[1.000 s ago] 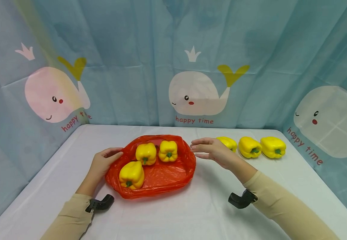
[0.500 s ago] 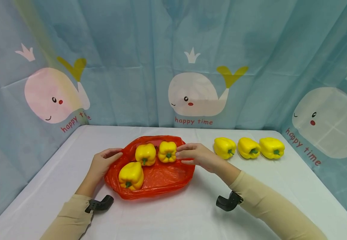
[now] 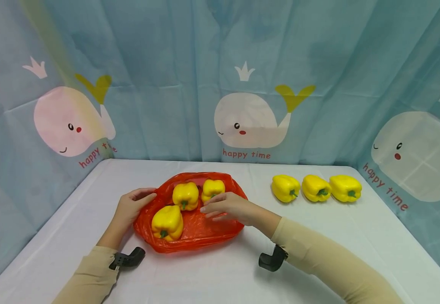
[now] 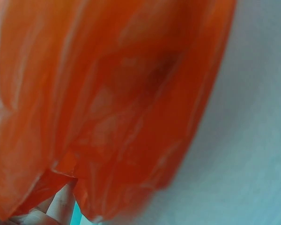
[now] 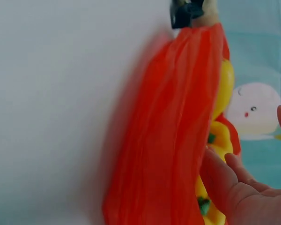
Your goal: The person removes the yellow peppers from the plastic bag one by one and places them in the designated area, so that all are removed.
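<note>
A red plastic bag (image 3: 208,226) lies open on the table with three yellow peppers inside: one front left (image 3: 167,221), one behind it (image 3: 186,195), and one at the back right (image 3: 213,188). My left hand (image 3: 129,209) pinches the bag's left rim; in the left wrist view the red plastic (image 4: 126,122) covers most of the picture. Over the bag's right part hovers my right hand (image 3: 229,207), fingers loosely extended and holding nothing, partly covering the back-right pepper. The right wrist view shows this hand (image 5: 253,192) beside the bag's side (image 5: 168,131).
Three more yellow peppers (image 3: 286,188) (image 3: 316,188) (image 3: 345,188) sit in a row at the back right of the white table (image 3: 212,278). A blue curtain (image 3: 159,118) with whale prints hangs behind and at both sides.
My right hand has moved left, from beside the bag's right rim to above its inside, uncovering the leftmost pepper of the row. The left hand has stayed at the rim.
</note>
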Demonstrator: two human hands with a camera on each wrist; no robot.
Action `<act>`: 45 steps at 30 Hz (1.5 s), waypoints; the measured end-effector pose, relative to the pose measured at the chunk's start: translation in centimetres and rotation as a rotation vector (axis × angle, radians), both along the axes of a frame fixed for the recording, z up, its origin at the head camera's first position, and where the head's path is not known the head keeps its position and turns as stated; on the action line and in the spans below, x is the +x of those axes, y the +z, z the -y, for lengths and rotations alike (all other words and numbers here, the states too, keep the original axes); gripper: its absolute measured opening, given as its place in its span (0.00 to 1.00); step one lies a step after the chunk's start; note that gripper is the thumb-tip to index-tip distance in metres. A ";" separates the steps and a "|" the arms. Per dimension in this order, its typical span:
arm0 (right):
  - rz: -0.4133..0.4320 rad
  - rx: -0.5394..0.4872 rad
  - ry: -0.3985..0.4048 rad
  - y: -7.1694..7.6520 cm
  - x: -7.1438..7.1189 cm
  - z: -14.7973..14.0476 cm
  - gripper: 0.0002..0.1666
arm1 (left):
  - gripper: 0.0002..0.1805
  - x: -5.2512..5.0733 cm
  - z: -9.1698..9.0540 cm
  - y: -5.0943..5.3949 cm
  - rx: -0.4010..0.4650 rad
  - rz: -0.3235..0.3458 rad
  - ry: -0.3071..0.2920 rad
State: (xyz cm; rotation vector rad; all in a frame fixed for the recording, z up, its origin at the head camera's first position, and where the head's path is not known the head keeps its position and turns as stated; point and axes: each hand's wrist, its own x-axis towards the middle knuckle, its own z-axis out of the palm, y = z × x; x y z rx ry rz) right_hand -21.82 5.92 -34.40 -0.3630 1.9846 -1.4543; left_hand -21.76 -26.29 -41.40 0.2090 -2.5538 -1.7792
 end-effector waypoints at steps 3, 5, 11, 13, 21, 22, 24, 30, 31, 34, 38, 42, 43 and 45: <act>0.041 -0.018 0.008 -0.4 -0.2 0.8 0.26 | 0.35 0.0 0.0 0.0 -0.006 0.000 -0.003; 0.064 -0.033 0.016 -0.7 -0.2 1.3 0.24 | 0.35 0.0 0.1 -0.1 -0.005 -0.003 -0.004; 0.120 -0.053 0.029 -1.2 -0.2 2.7 0.21 | 0.34 0.1 0.0 0.0 -0.003 -0.006 -0.003; 0.134 -0.044 0.033 -1.3 -0.1 3.1 0.21 | 0.34 0.1 0.0 0.0 0.000 -0.004 -0.002; 0.175 -0.015 0.022 -1.4 0.1 4.3 0.28 | 0.33 -0.1 0.2 -0.1 0.003 0.001 -0.003; 0.180 -0.012 0.023 -1.4 0.0 4.5 0.28 | 0.33 -0.1 0.3 -0.1 0.004 0.001 -0.002; 0.182 -0.003 0.030 -1.4 0.1 4.7 0.30 | 0.33 -0.1 0.3 -0.2 0.007 -0.001 -0.002; 0.209 0.025 0.034 -1.4 0.1 5.4 0.33 | 0.33 0.0 0.1 -0.1 -0.005 -0.023 -0.006; 0.214 0.027 0.027 -1.4 0.1 5.5 0.33 | 0.33 0.0 0.1 -0.1 -0.008 -0.027 -0.008; 0.224 0.038 0.010 -1.5 0.1 5.9 0.31 | 0.34 0.0 -0.1 0.0 -0.011 -0.033 -0.011; 0.251 0.044 -0.008 -1.6 0.2 6.4 0.31 | 0.34 0.0 0.0 -0.1 -0.010 -0.036 -0.016; 0.260 0.056 -0.013 -1.7 0.4 6.9 0.33 | 0.33 0.0 0.1 -0.1 -0.008 -0.037 -0.014; 0.258 0.058 -0.017 -1.8 0.4 7.0 0.33 | 0.33 0.1 0.1 -0.1 -0.009 -0.036 -0.013; 0.252 0.062 -0.028 -1.8 0.6 7.3 0.33 | 0.32 0.0 0.2 -0.1 -0.009 -0.032 -0.010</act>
